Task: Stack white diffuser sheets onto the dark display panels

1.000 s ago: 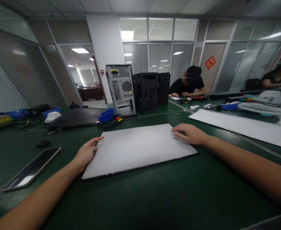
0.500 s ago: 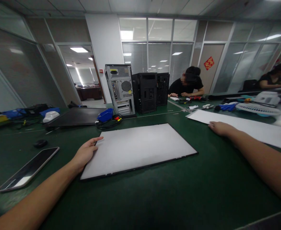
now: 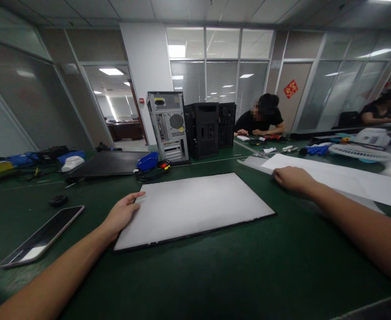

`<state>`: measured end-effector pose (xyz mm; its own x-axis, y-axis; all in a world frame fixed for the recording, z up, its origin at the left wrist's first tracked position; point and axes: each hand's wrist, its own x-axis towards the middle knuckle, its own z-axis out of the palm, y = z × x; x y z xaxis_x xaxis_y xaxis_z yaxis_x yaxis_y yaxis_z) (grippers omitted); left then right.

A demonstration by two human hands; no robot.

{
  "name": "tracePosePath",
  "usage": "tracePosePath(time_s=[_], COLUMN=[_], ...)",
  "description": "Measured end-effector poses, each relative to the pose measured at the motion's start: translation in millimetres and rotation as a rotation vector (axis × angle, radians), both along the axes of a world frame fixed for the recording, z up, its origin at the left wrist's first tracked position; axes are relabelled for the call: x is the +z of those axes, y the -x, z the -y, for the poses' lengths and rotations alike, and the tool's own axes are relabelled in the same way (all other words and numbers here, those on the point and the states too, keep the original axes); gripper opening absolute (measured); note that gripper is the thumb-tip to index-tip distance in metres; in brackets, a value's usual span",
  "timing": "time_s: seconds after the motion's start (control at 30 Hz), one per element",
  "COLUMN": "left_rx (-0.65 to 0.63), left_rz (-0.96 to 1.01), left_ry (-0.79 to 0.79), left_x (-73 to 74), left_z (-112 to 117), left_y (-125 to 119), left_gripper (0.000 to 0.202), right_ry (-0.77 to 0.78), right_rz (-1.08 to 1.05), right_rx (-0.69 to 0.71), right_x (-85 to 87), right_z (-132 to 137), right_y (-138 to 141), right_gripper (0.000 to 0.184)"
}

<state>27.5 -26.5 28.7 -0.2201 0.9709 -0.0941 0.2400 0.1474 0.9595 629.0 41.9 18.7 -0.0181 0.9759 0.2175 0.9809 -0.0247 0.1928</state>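
white panel [image 3: 195, 210] lies flat on the green table [image 3: 215, 275] before us — our left hand [image 3: 122, 215], thumb and forefinger parted, touches its left edge — our right hand [image 3: 293, 179] pinches a translucent sheet [image 3: 254, 164] alongside.

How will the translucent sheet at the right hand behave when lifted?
The translucent sheet looks thin, so probably light and floppy. With the right hand at one edge, the rest may sag. It appears to overlap the white sheet, so might slide.

Red diamond sign [image 3: 290, 89]: on the door [image 3: 301, 73] right of the silver computer tower [image 3: 173, 141]; gold characters [image 3: 291, 88], too blurred to read.
Yellow sticker [image 3: 181, 129]: on that tower's back; no legible print.
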Motion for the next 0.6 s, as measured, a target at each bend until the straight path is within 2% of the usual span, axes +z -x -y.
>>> tracePosePath(time_s=[0.23,0.37,0.5,0.6], left_rx=[-0.001,0.007,-0.003,-0.001], left_rz=[-0.023,-0.026,-0.037,-0.042], left_ry=[-0.021,-0.010,0.010,0.011], left_x=[-0.7,2.0,5.0,5.3], left_z=[0,2,4,4], left_y=[0,-2,-5,-6], left_gripper=[0.053,0.051,0.051,0.052], right_ry=[-0.122,-0.019,0.089,0.117], right_rz=[0.017,-0.045,-0.143,-0.228], right_rx=[0.527,0.806,0.985,1.016], right_x=[14.2,13.1,16.0,16.6], right_z=[34,60,76,71], right_y=[105,153,174,169], right_gripper=[0.034,0.034,0.037,0.039])
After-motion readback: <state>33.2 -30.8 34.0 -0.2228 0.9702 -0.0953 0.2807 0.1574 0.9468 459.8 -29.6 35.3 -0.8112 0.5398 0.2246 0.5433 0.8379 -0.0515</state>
